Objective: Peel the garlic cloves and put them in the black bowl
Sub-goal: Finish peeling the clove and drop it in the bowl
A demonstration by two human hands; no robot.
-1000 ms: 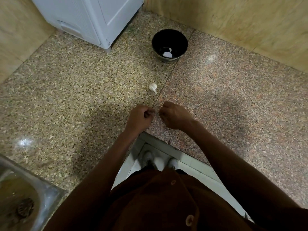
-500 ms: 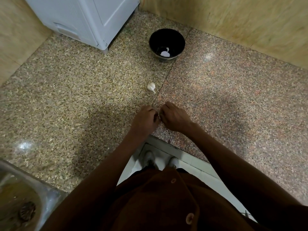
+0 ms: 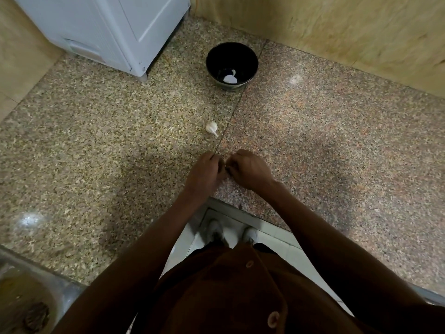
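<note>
- Two pale pieces (image 3: 230,78) lie in the bowl (image 3: 250,59) on the counter (image 3: 96,145).
- Garlic (image 3: 212,127) sits between bowl and hands.
- Left hand (image 3: 204,174) and right hand (image 3: 250,171): fingers curled together; anything pinched is hidden.

bowl (image 3: 232,66) behind garlic bulb (image 3: 212,128) | hands near counter (image 3: 96,141) front edge | sink (image 3: 29,307) front-left

You stand at a speckled granite countertop (image 3: 96,141) that wraps a corner. A pale blue-white appliance cabinet (image 3: 108,27) sits at its back left, against yellowish marbled wall tiles (image 3: 337,27). A steel sink with a round drain (image 3: 26,307) shows at your lower left. White floor tiles (image 3: 243,219) lie below.
</note>
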